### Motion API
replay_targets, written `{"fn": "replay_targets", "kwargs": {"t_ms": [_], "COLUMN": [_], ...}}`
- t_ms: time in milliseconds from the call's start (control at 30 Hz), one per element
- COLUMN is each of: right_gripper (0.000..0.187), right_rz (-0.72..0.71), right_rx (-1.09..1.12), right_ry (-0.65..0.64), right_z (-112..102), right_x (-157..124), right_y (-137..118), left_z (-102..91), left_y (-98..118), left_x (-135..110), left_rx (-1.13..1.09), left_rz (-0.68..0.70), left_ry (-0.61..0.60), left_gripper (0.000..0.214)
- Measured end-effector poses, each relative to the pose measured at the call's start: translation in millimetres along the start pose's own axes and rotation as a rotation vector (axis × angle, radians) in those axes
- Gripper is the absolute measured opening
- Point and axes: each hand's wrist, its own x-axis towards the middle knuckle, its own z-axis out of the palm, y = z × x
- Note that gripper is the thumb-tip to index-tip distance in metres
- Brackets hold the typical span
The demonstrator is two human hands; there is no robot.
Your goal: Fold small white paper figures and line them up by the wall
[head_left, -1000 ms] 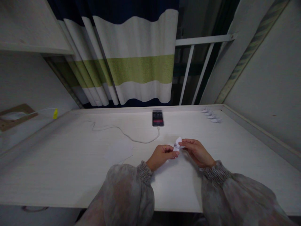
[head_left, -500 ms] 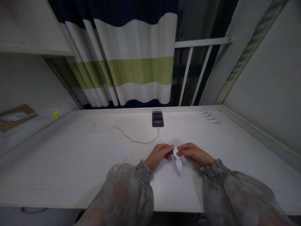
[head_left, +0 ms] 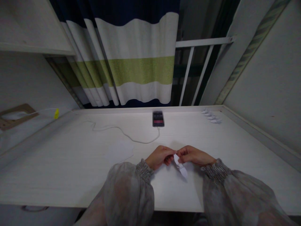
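Folded white paper [head_left: 181, 168] slants at lower centre of frame. Left hand [head_left: 161, 157] pinches its upper tip; right hand [head_left: 192, 155] pinches its upper side. Apparent step: shaping the folds. Further creasing would call for a steady two-handed pinch.

The room was dimly lit, with a soft sheen on the pale desk [head_left: 70, 179] that stretched from eight o'clock round to four. At eight o'clock a drawer handle [head_left: 35, 208] showed below its front edge. A curtain [head_left: 141, 70] banded in navy, white and green hung from eleven to twelve. Between one and two, white bars [head_left: 204, 41] crossed a dark window [head_left: 196, 18]. A patterned strip [head_left: 249, 56] slanted at two o'clock beside a plain, pale wall [head_left: 270, 91] at three. A shelf [head_left: 30, 28] jutted in at ten, above a brown-edged opening [head_left: 28, 109] at nine.
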Motion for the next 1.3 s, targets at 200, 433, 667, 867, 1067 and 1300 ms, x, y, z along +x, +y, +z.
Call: {"fn": "replay_targets", "kwargs": {"t_ms": [200, 433, 667, 867, 1067, 1300], "right_gripper": [0.012, 0.012, 0.012, 0.013, 0.011, 0.014], "right_rz": [0.026, 0.022, 0.011, 0.005, 0.007, 0.007], "right_rx": [0.053, 0.057, 0.081, 0.080, 0.086, 0.125], "right_ry": [0.071, 0.056, 0.005, 0.016, 0.028, -0.021], "right_z": [4.2, 3.4, 1.1, 0.9, 3.2, 1.0], "right_x": [0.3, 0.3, 0.5, 0.9, 1.1, 1.2], "right_y": [-2.9, -1.6, 0.6, 1.1, -0.1, 1.9], "left_z": [0.8, 2.1, -1.4, -2.4, -1.1, -4.3], "left_y": [-2.1, -2.6, -2.4, -5.4, -5.3, -1.6], "left_x": [1.2, 0.3, 1.5, 3.0, 1.2, -0.7], "left_rx": [-0.003, 0.022, -0.013, 0.040, 0.088, -0.103], "left_rz": [-0.005, -0.027, -0.020, 0.006, 0.069, -0.048], "left_ry": [0.090, 0.095, 0.088, 0.043, 0.069, -0.029], "left_gripper": [0.022, 0.022, 0.041, 0.028, 0.025, 0.027]}}
